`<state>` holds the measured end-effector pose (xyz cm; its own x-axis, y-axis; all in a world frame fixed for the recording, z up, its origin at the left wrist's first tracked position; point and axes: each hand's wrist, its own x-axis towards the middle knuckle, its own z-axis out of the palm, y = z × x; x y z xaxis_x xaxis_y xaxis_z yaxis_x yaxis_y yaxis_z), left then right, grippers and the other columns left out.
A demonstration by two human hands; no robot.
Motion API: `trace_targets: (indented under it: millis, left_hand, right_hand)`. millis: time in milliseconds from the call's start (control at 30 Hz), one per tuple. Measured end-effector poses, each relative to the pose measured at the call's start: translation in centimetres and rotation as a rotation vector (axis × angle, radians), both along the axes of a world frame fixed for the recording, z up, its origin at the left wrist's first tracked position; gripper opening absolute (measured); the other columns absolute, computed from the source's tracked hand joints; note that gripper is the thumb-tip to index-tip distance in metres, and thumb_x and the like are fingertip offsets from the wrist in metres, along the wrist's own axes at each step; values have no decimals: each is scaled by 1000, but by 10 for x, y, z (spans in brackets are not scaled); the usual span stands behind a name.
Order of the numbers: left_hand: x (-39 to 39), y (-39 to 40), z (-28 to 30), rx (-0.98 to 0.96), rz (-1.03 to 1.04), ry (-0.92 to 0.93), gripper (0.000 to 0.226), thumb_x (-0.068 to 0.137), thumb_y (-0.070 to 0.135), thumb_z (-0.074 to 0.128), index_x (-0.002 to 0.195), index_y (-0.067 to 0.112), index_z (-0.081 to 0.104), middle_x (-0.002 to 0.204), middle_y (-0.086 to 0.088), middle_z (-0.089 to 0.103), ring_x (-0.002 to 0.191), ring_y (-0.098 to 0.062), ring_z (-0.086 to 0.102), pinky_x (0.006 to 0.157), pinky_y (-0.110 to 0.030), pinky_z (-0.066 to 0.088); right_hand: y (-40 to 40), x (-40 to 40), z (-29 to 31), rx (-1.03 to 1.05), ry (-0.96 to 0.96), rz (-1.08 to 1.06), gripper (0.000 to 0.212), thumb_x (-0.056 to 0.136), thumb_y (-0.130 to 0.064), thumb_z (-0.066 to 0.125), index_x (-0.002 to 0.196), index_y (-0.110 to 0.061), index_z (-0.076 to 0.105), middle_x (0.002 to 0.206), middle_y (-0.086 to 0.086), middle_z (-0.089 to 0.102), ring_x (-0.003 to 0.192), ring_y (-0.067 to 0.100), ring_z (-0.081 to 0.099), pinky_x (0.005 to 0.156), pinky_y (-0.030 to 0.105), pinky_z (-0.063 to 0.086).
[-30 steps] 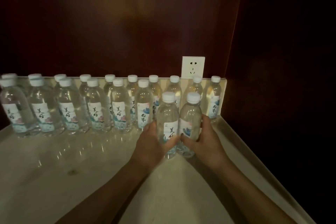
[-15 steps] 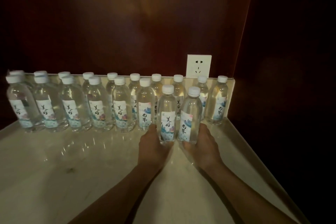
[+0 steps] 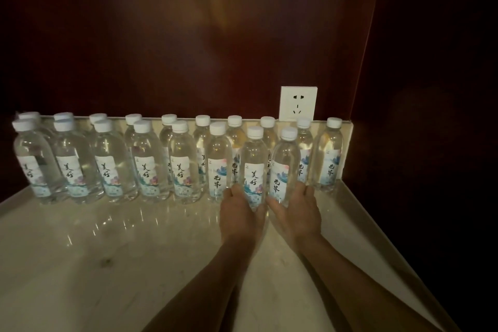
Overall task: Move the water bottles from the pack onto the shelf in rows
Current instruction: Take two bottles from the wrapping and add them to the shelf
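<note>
Curling round upright bottles, left hand (image 3: pixel 240 212) grips one bottle (image 3: pixel 253 167), right hand (image 3: pixel 297 213) its neighbour (image 3: pixel 283 170) on the shelf (image 3: pixel 113 264).

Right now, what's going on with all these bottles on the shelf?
A person is lining up water bottles on a pale stone shelf. The left hand grips the base of one bottle and the right hand grips another; both stand upright at the right end of the front row. A back row already runs along the wall, under a white wall socket. One slot at the front row's far right, before the last back bottle, looks unfilled.
</note>
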<state>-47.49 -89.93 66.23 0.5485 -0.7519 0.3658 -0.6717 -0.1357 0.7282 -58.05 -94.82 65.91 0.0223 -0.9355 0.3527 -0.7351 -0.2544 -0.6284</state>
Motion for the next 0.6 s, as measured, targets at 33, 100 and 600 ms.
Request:
trace_targets:
  millis: [33,100,600]
  left_hand:
    - [0,-1,1,3,13,-6,56,85,39,75,125,7,53,123,-11,58,111,-27,59,95,-36,50]
    - [2,-3,1,-2,29,-7,55,85,43,75,122,7,57,120,-11,58,109,-27,59,94,-36,50]
    - [0,-13,1,48,81,-63,59,89,43,70,133,9,51,125,-11,59,114,-28,60,93,-35,48]
  right_hand:
    - [-1,1,0,-19,-16,6,63,84,-50,71,127,-13,44,123,8,50,111,27,54,80,32,44]
    - [-5,0,0,-23,-79,68,58,86,-43,72,130,-13,47,125,8,54,113,27,55,89,37,49]
    - [-15,-1,2,-3,-225,103,42,89,-25,71,121,-11,47,120,8,56,108,25,59,80,29,43]
